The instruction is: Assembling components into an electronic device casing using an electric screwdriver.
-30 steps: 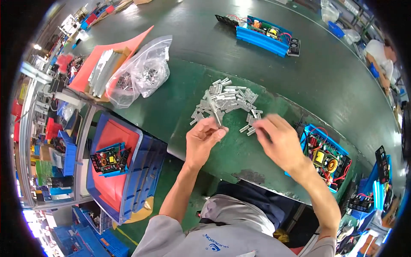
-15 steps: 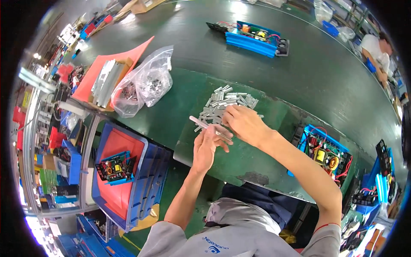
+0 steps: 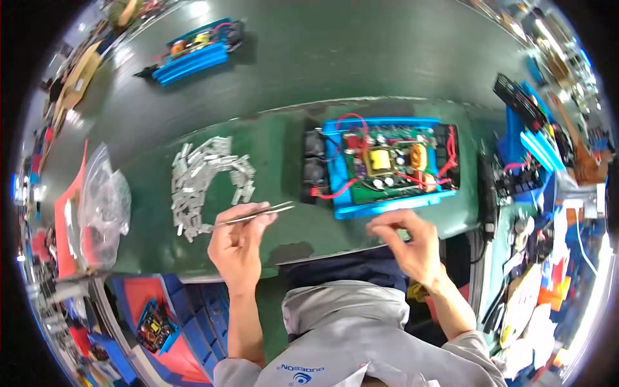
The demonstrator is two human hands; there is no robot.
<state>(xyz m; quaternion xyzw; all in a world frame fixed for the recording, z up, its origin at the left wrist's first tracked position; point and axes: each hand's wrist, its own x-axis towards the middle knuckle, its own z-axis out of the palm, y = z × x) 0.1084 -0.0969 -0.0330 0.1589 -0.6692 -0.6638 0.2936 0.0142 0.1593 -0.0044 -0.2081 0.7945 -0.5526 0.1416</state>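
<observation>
My left hand (image 3: 237,244) grips a pair of metal tweezers (image 3: 258,214) that point right, just right of a heap of small silver metal pieces (image 3: 203,180) on the green mat (image 3: 277,155). My right hand (image 3: 412,242) hovers near the table's front edge, fingers pinched together, below a blue tray (image 3: 387,205) that holds a green circuit board (image 3: 383,160) with red wires and a yellow transformer. Whether the pinched fingers hold a small part I cannot tell.
A clear plastic bag (image 3: 106,203) lies on a red sheet at the left. Another blue tray with a board (image 3: 193,55) sits far back on the dark conveyor. Blue bins (image 3: 161,322) stand below the table at left. Cluttered parts and tools (image 3: 535,180) fill the right side.
The view has swung right, so the blue tray with the board now lies in front of me. My right hand left the metal heap and moved right; my left hand still holds the tweezers.
</observation>
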